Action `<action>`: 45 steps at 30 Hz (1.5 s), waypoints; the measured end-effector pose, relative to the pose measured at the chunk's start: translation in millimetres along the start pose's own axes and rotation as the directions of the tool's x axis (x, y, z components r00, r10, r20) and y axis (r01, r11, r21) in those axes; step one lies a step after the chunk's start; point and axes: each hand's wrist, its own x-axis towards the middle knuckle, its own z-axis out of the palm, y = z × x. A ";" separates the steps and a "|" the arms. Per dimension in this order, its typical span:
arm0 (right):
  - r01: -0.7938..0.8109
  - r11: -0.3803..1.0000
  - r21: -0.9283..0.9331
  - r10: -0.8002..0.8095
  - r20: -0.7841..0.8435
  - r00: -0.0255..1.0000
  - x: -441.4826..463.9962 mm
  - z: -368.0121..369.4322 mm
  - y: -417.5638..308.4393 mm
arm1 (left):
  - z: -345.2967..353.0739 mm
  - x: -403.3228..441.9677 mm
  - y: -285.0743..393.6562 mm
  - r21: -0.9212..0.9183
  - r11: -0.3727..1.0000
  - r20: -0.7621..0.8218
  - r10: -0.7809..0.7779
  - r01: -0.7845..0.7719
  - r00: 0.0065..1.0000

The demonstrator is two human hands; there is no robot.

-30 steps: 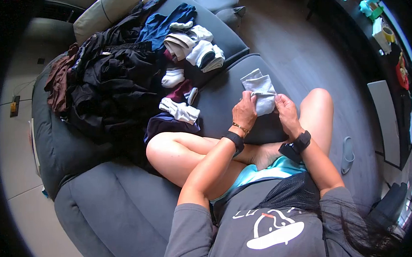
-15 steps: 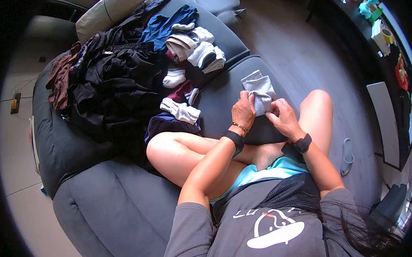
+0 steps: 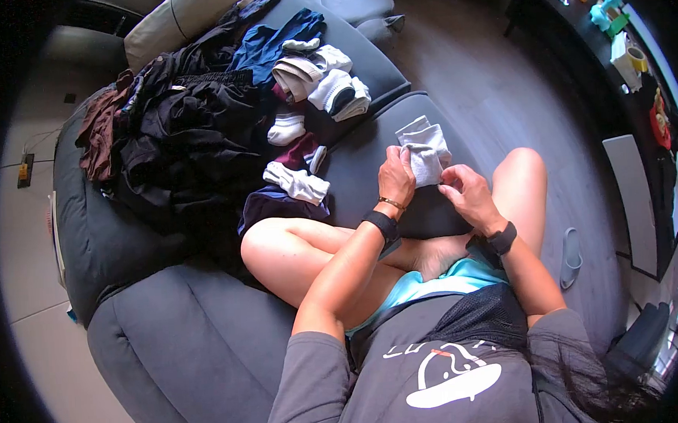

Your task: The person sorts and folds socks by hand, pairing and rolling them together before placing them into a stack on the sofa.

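Pale grey socks [image 3: 430,162], folded and laid together, rest on the dark grey sofa seat in front of my crossed legs. My left hand [image 3: 396,179] is closed on their left edge, thumb and fingers pinching the fabric. At the lower right corner my right hand [image 3: 468,197] has its fingers curled, fingertips at the sock edge; the exact grip there is small and partly hidden. Left of my hands lie a white rolled sock pair [image 3: 298,182] and another white sock bundle [image 3: 286,128].
A heap of dark clothes [image 3: 192,135] covers the left part of the sofa [image 3: 182,347]. More light socks [image 3: 337,90] are piled by a blue garment [image 3: 279,48]. One slipper [image 3: 571,258] lies on the floor at right, near a black shelf [image 3: 566,43] holding small items.
Both hands have shifted slightly; the left moved a little left with the sock edge. The right fingertips are slightly lower, and the lower sock fabric lies flatter.
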 end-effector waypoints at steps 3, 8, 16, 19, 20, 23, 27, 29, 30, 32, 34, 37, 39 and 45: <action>0.006 1.000 -0.014 -0.007 -0.027 1.000 2.2 5.5 5.5 | 0.5 -2.1 0.4 0.024 1.000 0.023 0.004 -0.004 1.000; 0.024 1.000 -0.015 -0.023 0.031 0.999 1.2 2.8 6.7 | 1.2 -3.1 0.4 0.093 0.995 0.051 0.023 -0.028 0.998; -0.136 0.989 0.057 0.124 0.184 0.975 -3.6 -24.5 8.3 | 5.1 -1.4 -1.8 0.161 0.980 0.058 0.107 -0.115 0.993; -0.118 0.993 -0.004 0.116 0.175 0.978 -2.1 -18.1 1.9 | 5.5 -3.1 2.8 0.211 0.968 0.048 0.127 -0.134 0.991; 0.108 0.987 -0.115 -0.102 0.057 0.993 -2.4 -14.4 -5.8 | 4.6 -2.9 4.3 0.211 0.968 0.051 0.130 -0.138 0.990; 0.371 0.894 -0.250 -0.364 0.075 0.928 0.2 -8.3 -29.0 | 0.4 -3.7 5.5 0.232 0.949 0.105 0.196 -0.215 0.975; 0.391 0.851 -0.351 -0.330 0.222 0.918 3.6 7.1 -7.5 | -4.0 0.2 8.2 0.172 0.966 0.120 0.174 -0.194 0.977; 0.376 0.831 -0.410 -0.308 0.223 0.925 8.0 11.4 2.1 | -7.3 2.1 9.4 0.175 0.976 0.154 0.102 -0.129 0.983; 0.376 0.831 -0.409 -0.308 0.226 0.924 11.4 10.9 2.8 | -9.8 2.2 14.0 0.293 0.920 0.072 0.250 -0.260 0.966; 0.383 0.859 -0.341 -0.312 0.245 0.918 19.1 6.7 6.0 | -14.0 1.4 22.0 0.414 0.833 0.008 0.400 -0.367 0.916; 0.395 0.853 -0.341 -0.353 0.180 0.918 24.8 5.5 15.6 | -21.4 -2.5 30.5 0.239 0.707 0.309 0.595 -0.666 0.742; 0.394 0.878 -0.271 -0.365 0.153 0.919 30.2 1.6 20.3 | -20.6 -15.9 29.4 0.220 0.787 0.343 0.491 -0.576 0.801; 0.391 0.883 -0.259 -0.366 0.139 0.920 35.5 5.3 24.6 | -15.8 -17.0 29.0 0.256 0.795 0.317 0.468 -0.550 0.825; 0.273 0.945 -0.178 -0.256 0.115 0.960 27.5 -5.8 11.8 | -23.9 -11.0 25.2 0.201 0.826 0.266 0.471 -0.527 0.841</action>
